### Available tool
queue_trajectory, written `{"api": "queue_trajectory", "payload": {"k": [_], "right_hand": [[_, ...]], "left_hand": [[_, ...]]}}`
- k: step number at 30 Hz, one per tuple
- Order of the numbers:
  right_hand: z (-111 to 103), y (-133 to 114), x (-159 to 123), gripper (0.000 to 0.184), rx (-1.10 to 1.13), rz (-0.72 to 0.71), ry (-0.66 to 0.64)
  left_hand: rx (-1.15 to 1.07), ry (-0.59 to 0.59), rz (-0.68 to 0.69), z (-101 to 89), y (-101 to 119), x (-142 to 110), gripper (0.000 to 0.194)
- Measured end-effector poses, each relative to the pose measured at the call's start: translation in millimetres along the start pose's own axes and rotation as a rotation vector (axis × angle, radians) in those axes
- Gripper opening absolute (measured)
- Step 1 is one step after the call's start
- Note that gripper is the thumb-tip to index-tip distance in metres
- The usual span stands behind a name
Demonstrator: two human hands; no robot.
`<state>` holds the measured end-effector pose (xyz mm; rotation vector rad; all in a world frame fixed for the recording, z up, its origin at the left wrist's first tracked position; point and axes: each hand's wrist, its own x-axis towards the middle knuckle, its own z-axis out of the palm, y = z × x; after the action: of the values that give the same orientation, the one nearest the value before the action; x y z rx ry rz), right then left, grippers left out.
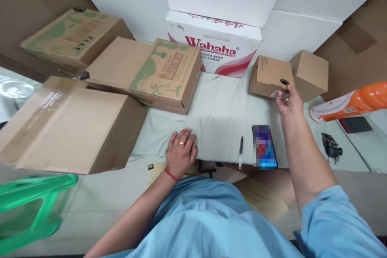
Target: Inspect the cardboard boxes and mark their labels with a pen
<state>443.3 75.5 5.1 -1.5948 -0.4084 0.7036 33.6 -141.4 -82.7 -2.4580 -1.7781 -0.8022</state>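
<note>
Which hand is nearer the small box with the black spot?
Right: the right hand is at the near edge of the small box; the left hand rests well to its left.

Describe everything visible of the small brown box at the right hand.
The small box looks like brown cardboard, closed, with faint print near its far left corner and a dark round piece by its near right corner. It sits on pale cloth, right of the Wahaha carton, beside another brown box. The right hand is at that corner; contact is unclear.
</note>
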Motion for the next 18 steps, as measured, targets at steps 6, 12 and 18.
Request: {"api": "queue_trajectory", "payload": {"k": [6, 12, 18], "right_hand": [[-8, -2, 17, 0.02, -0.44, -0.25, 0.15], [-14, -25, 36, 0.067, -0.863, -0.556, 0.225], [-12, -38, 54, 0.036, -1.122, -0.59, 0.132]], "left_hand": [[-0.009, 0.007, -0.008, 1.5, 0, -1, 0.034], [-0.003, 0.021, -0.01, 2.1, 1, -1, 0.04], [0.009, 0.027, -0.004, 2.5, 2, -2, 0.038]]}}
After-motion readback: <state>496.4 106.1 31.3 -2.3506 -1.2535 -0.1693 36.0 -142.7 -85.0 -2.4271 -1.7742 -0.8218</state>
